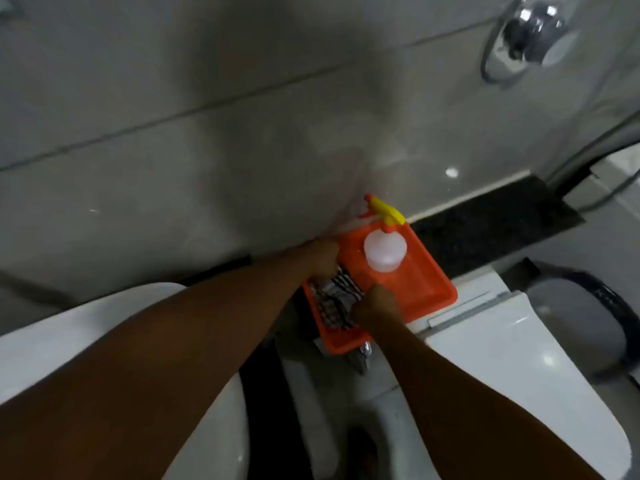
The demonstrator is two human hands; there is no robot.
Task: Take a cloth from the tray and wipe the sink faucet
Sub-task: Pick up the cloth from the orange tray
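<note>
Left to right:

- Your left hand (320, 259): at the tray's far-left edge, fingers curled onto the cloth.
- Cloth (335, 299): checked, bunched in the left part of the orange tray (429, 289), between both hands.
- Your right hand (375, 304): closed on the cloth's near side.
- Spray bottle (384, 249): upright in the tray, just beside the cloth.

Risk: lifting fast could drag the tray off its ledge or tip the bottle.
</note>
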